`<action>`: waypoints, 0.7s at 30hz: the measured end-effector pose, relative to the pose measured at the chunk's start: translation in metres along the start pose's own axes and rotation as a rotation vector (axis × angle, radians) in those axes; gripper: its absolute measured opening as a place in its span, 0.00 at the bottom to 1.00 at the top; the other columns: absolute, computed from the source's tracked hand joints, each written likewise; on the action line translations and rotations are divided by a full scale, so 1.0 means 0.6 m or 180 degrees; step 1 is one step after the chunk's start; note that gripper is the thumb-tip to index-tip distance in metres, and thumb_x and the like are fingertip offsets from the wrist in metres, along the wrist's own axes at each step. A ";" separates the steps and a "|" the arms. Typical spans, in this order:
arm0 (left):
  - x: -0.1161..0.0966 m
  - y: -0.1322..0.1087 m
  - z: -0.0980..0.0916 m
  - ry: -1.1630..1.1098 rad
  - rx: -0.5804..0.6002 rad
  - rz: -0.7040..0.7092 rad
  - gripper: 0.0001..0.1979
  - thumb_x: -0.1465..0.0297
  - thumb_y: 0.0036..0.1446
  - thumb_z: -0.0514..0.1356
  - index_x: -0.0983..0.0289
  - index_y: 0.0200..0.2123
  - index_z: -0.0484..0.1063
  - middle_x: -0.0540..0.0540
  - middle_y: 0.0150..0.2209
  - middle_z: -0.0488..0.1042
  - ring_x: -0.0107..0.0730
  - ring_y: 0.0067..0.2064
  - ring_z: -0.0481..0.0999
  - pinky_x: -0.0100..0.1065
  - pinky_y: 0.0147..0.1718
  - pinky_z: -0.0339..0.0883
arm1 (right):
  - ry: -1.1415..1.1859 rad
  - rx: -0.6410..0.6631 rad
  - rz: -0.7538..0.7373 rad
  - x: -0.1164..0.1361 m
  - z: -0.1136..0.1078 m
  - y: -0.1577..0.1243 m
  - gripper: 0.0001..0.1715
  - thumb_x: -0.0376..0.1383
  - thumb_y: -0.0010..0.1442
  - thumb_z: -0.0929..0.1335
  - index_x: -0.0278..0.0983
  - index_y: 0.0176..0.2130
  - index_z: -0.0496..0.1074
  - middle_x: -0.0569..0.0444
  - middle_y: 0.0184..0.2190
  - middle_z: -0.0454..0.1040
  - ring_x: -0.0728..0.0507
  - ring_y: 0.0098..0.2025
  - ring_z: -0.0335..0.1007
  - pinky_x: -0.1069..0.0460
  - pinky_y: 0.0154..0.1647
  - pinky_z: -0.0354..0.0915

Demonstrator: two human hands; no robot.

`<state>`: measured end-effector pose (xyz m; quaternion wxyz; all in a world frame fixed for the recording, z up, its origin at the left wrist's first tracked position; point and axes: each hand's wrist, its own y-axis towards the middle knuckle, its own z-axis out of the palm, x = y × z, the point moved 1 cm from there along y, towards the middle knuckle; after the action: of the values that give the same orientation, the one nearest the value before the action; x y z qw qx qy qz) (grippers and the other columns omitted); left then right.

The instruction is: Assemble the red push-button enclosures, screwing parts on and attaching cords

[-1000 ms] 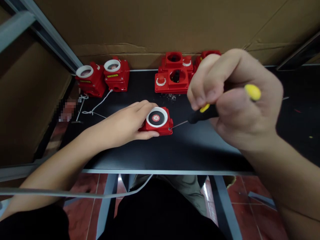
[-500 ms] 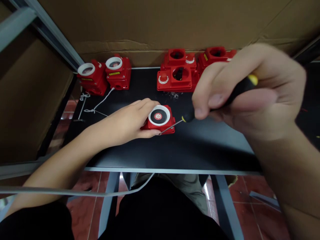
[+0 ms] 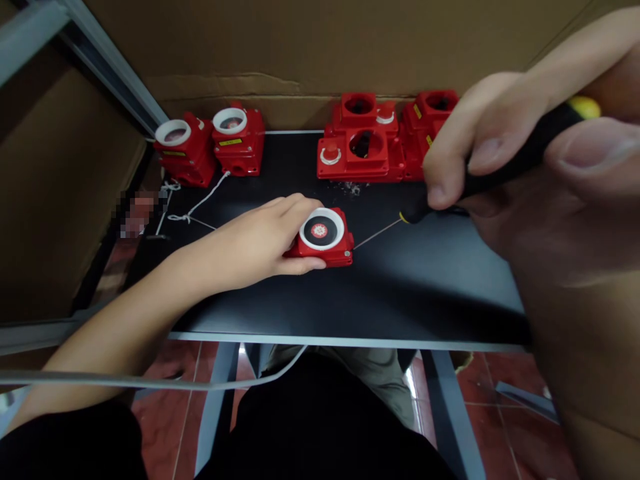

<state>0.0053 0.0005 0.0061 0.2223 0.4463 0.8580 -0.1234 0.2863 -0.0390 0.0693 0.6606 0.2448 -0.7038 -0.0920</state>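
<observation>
Inside the left hand's [image 3: 265, 237] clasp, the red box [image 3: 325, 233] looks stiff, slick — grip its sides; the right hand [image 3: 550, 213] clutches a screwdriver [image 3: 525, 157].

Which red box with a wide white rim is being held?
The front box, gripped by the left hand; the other two wide-rimmed boxes stand untouched at the back left.

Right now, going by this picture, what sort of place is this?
Most likely a small workshop: there is a screwdriver in use, a black worktop, and several similar red housings standing toward the back.
</observation>
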 end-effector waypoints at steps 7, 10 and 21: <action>0.001 0.003 0.001 -0.0023 0.0014 -0.0037 0.28 0.56 0.79 0.71 0.62 0.72 0.73 0.66 0.67 0.81 0.55 0.65 0.83 0.49 0.70 0.74 | 0.0101 0.0130 0.0358 -0.009 -0.012 -0.001 0.25 0.60 0.62 0.82 0.45 0.42 0.82 0.45 0.44 0.91 0.38 0.34 0.84 0.45 0.24 0.74; 0.000 0.002 -0.001 -0.0033 0.0017 -0.0033 0.26 0.56 0.79 0.70 0.61 0.71 0.73 0.66 0.66 0.81 0.55 0.65 0.82 0.49 0.70 0.74 | 0.0225 0.0073 0.0408 -0.010 -0.004 0.004 0.26 0.60 0.62 0.82 0.45 0.45 0.82 0.44 0.46 0.91 0.36 0.37 0.85 0.43 0.27 0.79; -0.005 0.005 -0.003 -0.0030 0.0073 -0.0081 0.24 0.56 0.79 0.69 0.60 0.69 0.74 0.65 0.67 0.80 0.54 0.65 0.82 0.49 0.70 0.73 | -0.0056 0.0113 0.0252 0.008 0.007 -0.020 0.15 0.48 0.66 0.84 0.42 0.38 0.84 0.55 0.34 0.86 0.48 0.25 0.66 0.46 0.23 0.60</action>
<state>0.0086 0.0007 0.0089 0.2197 0.4373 0.8611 -0.1381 0.2848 -0.0526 0.0675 0.6530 0.2276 -0.7202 -0.0553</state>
